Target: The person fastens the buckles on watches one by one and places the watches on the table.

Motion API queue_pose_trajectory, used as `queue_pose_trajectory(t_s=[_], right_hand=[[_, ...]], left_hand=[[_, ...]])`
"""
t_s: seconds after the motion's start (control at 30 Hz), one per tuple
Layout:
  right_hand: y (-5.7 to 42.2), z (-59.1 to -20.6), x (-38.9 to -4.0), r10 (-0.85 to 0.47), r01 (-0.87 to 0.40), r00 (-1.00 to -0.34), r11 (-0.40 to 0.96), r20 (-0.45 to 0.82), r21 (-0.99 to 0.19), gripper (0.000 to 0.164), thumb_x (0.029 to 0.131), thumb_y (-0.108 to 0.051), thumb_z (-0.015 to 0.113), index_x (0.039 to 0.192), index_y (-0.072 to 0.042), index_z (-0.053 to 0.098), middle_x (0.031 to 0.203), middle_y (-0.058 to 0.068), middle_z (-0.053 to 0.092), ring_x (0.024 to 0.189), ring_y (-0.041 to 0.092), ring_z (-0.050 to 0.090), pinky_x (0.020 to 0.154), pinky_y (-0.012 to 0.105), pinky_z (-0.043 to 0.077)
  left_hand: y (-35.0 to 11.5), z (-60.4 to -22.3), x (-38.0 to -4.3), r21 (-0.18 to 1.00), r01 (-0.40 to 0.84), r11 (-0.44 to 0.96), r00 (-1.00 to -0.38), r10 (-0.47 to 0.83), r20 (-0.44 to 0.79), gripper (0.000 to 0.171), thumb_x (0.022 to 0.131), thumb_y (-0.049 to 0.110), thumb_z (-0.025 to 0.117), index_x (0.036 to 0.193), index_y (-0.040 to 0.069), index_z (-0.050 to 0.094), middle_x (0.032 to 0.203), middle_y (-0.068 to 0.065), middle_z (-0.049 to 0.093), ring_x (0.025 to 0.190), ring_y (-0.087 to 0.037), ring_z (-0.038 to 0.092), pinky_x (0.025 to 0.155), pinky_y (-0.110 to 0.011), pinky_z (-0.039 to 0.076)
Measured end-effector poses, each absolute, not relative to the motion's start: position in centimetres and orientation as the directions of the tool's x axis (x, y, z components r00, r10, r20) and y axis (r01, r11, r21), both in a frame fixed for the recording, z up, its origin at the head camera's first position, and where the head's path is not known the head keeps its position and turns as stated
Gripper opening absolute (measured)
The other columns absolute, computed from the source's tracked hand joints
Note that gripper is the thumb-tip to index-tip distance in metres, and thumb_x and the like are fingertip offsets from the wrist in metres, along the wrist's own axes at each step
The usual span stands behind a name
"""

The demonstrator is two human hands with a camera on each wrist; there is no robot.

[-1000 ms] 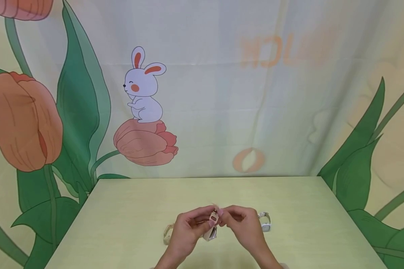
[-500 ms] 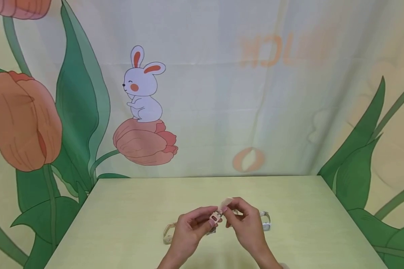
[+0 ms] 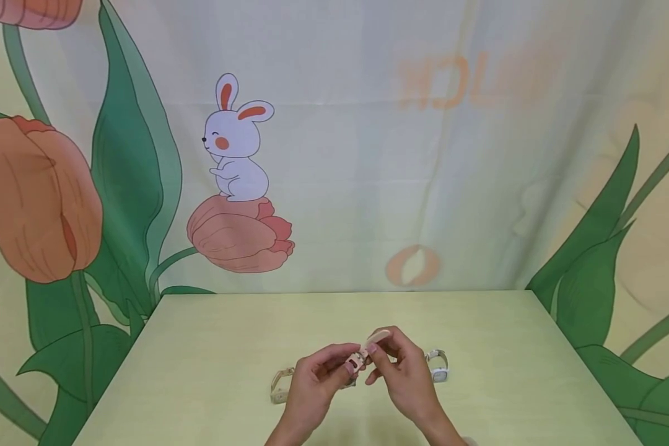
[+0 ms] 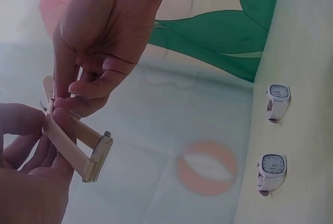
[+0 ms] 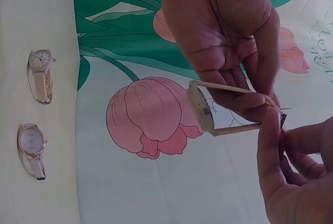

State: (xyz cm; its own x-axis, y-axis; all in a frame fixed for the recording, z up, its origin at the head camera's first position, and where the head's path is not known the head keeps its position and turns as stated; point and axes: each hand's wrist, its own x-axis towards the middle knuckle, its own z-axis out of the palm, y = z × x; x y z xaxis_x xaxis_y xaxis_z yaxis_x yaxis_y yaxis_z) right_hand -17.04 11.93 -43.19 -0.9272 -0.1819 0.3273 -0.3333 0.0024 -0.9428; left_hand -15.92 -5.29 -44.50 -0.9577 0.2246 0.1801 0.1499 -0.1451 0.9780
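A wristwatch [image 5: 202,110] with a beige strap is held up off the table, its strap forming a loop. My left hand [image 3: 312,379] grips the strap by its metal buckle [image 3: 355,361]. With thumb and fingers my right hand [image 3: 411,375] pinches the strap's free end [image 3: 380,336], which sticks out past the buckle. In the left wrist view, the left hand [image 4: 36,172] is at lower left and the right hand [image 4: 112,31] above, with the watch case [image 4: 99,159] hanging below. Fingers partly hide the buckle.
A round-faced watch [image 5: 40,62] with a beige strap and another round watch [image 5: 32,141] with a pale strap lie left on the table [image 3: 201,347]. Two white square-faced watches [image 4: 272,164] lie to the right. A printed curtain [image 3: 340,155] hangs behind the table's far edge.
My right hand has drawn slightly up and away from the left. More of the strap's free end now shows above the buckle. The left hand keeps its grip almost in place.
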Motion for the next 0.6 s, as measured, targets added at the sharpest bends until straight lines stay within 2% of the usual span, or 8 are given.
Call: queue_pose_trajectory(t_s=[0.2, 0.47, 0.6], right_hand=[[11.76, -43.14, -16.82, -0.177, -0.362, -0.917, 0.001, 0.356, -0.932, 0.017, 0.098, -0.016, 0.061, 0.104, 0.0, 0.059, 0.092, 0.015, 0.063, 0.08, 0.011, 0.066, 0.062, 0.033, 0.06], [11.36, -43.02, -16.62, -0.169, -0.412, -0.899, 0.014, 0.404, -0.911, 0.018, 0.098, -0.012, 0.059, 0.105, 0.005, 0.058, 0.092, 0.018, 0.065, 0.08, 0.011, 0.066, 0.064, 0.032, 0.06], [11.26, -42.92, -16.5, -0.155, -0.406, -0.904, 0.018, 0.399, -0.914, 0.016, 0.098, -0.013, 0.06, 0.105, 0.002, 0.06, 0.093, 0.017, 0.066, 0.081, 0.011, 0.067, 0.065, 0.033, 0.06]], left_hand=[[-5.09, -44.4, -16.02, 0.977, 0.143, -0.159, -0.97, 0.174, 0.17, 0.031, 0.092, 0.02, 0.069, 0.114, -0.002, 0.066, 0.106, -0.02, 0.071, 0.088, -0.008, 0.07, 0.075, -0.026, 0.06], [-5.09, -44.2, -16.19, 0.975, 0.132, -0.179, -0.978, 0.134, 0.157, 0.028, 0.09, 0.018, 0.072, 0.108, -0.003, 0.068, 0.104, -0.022, 0.071, 0.082, -0.007, 0.068, 0.072, -0.024, 0.059], [-5.08, -44.0, -16.19, 0.974, 0.131, -0.183, -0.983, 0.107, 0.152, 0.026, 0.089, 0.016, 0.073, 0.106, -0.003, 0.069, 0.101, -0.021, 0.071, 0.081, -0.008, 0.068, 0.071, -0.024, 0.059]])
